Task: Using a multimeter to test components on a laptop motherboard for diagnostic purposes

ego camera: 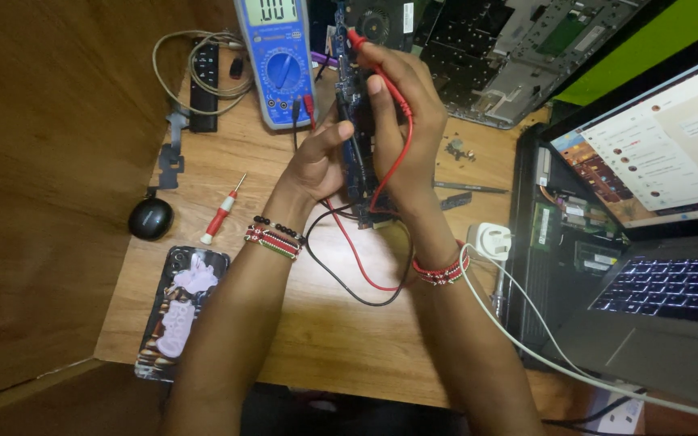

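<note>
We held a blue circuit board (355, 137) upright between our hands, above the middle of the wooden desk (317, 323). Our left hand (317, 161) pinched its edge with the black probe; our right hand (401, 129) closed around the red probe (369, 56), tip on the board. A wooden wall (50, 161) hemmed the left, an open laptop (656, 242) the right. The blue multimeter (278, 60) stood just behind, a red screwdriver (221, 211) and phone (179, 311) lay left, leaving bare desk near us.
</note>
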